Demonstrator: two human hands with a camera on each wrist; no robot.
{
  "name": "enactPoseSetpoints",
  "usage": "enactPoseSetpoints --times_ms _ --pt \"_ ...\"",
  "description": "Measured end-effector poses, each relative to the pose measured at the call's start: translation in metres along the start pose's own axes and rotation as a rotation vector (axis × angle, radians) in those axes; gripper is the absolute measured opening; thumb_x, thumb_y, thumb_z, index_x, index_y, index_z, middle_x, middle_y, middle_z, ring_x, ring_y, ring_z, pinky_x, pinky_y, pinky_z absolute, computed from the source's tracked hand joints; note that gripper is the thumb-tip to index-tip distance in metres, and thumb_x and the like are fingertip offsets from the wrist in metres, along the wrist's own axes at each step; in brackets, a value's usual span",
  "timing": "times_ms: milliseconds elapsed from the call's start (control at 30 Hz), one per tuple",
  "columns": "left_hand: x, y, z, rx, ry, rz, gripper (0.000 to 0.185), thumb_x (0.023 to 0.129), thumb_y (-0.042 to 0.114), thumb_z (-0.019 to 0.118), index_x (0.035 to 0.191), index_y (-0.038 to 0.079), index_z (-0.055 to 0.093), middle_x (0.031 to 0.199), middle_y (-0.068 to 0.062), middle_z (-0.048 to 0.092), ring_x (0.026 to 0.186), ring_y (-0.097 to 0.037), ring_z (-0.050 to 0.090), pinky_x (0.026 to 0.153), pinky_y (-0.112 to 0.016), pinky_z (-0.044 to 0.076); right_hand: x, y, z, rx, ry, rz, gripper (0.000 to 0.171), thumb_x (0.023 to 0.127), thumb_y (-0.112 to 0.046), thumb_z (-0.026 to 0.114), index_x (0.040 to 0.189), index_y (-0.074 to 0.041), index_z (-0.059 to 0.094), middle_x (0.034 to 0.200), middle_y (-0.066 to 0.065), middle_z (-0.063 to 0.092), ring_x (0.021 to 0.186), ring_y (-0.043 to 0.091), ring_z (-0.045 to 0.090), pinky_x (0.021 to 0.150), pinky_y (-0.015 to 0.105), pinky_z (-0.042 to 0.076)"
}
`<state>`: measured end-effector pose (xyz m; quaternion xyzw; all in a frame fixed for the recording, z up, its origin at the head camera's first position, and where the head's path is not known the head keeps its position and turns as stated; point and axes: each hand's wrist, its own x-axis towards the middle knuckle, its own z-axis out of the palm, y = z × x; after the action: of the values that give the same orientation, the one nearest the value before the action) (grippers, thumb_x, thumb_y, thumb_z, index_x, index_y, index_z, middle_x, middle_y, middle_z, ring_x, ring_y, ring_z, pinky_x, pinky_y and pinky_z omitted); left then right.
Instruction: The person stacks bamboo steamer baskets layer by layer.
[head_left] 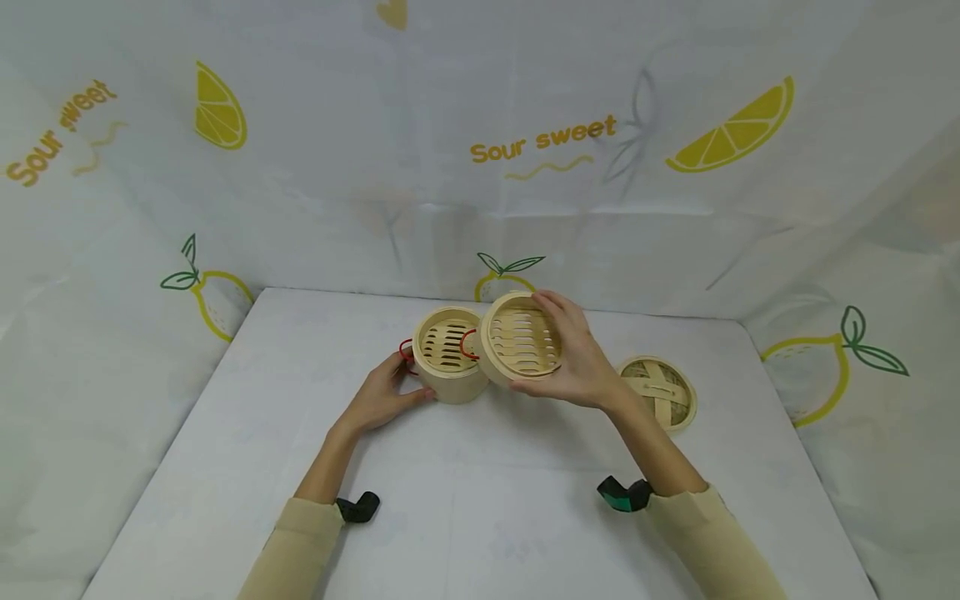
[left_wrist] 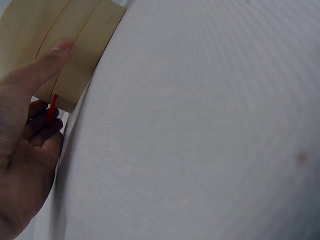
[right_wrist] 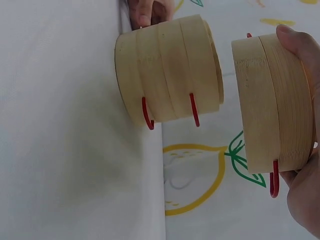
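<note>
A bamboo steamer stack [head_left: 448,357] with red wire handles [right_wrist: 148,115] stands on the white table [head_left: 480,508] at the middle. My left hand [head_left: 405,382] grips its left side, thumb [left_wrist: 50,60] on the wall [left_wrist: 82,47] and fingers by a red handle [left_wrist: 51,107]. My right hand [head_left: 561,354] holds one more steamer tier [head_left: 521,340] by its rim, lifted and tilted just right of the stack. In the right wrist view this tier [right_wrist: 272,102] is apart from the stack [right_wrist: 170,75], with a gap between them.
A woven bamboo lid [head_left: 662,392] lies flat on the table to the right of my right hand. White cloth printed with lemons [head_left: 735,125] hangs behind and at both sides. The table's near half is bare.
</note>
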<state>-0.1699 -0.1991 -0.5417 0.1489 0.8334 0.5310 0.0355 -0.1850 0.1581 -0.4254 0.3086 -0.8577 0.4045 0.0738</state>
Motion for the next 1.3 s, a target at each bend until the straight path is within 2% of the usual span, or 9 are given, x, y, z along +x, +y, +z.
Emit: enactPoseSetpoints --times_ms 233,667,900,1167,1300 --pt "-0.001 -0.002 0.0 -0.006 0.004 0.005 0.093 0.09 0.027 0.092 0.165 0.008 0.042 0.17 -0.014 0.047 0.163 -0.034 0.041 0.136 -0.049 0.037 0.005 -0.003 0.006 0.028 -0.016 -0.014 0.132 0.062 -0.037 0.104 0.169 -0.007 0.034 0.173 0.021 0.028 0.163 0.042 0.026 0.129 0.075 0.035" --pt "0.001 -0.003 0.001 -0.016 0.002 0.001 0.091 0.089 0.026 0.093 0.165 0.01 0.043 0.168 -0.011 0.05 0.162 -0.031 0.043 0.136 -0.044 0.037 0.017 -0.009 0.019 0.086 -0.017 -0.018 0.129 0.063 -0.042 0.103 0.169 -0.011 0.035 0.175 0.018 0.028 0.165 0.04 0.025 0.131 0.074 0.032" --pt "0.001 -0.002 0.001 -0.016 0.005 0.012 0.091 0.089 0.025 0.093 0.163 0.009 0.045 0.166 -0.012 0.052 0.16 -0.032 0.045 0.136 -0.046 0.037 0.024 -0.014 0.025 0.094 -0.02 -0.024 0.127 0.063 -0.036 0.103 0.168 -0.01 0.036 0.174 0.018 0.03 0.165 0.039 0.023 0.133 0.074 0.029" --pt "0.001 -0.002 0.0 -0.01 0.009 0.01 0.09 0.089 0.025 0.093 0.163 0.009 0.045 0.166 -0.012 0.052 0.161 -0.031 0.044 0.136 -0.045 0.037 0.034 -0.015 0.033 0.117 -0.018 -0.039 0.127 0.062 -0.031 0.104 0.167 -0.006 0.037 0.171 0.019 0.032 0.162 0.037 0.028 0.132 0.069 0.033" --pt "0.0 -0.002 0.0 -0.015 0.003 0.009 0.09 0.089 0.024 0.093 0.163 0.009 0.045 0.168 -0.011 0.05 0.162 -0.03 0.043 0.137 -0.044 0.036 0.037 -0.015 0.037 0.114 -0.02 -0.038 0.128 0.063 -0.031 0.104 0.168 -0.009 0.035 0.172 0.018 0.032 0.162 0.035 0.029 0.133 0.067 0.033"
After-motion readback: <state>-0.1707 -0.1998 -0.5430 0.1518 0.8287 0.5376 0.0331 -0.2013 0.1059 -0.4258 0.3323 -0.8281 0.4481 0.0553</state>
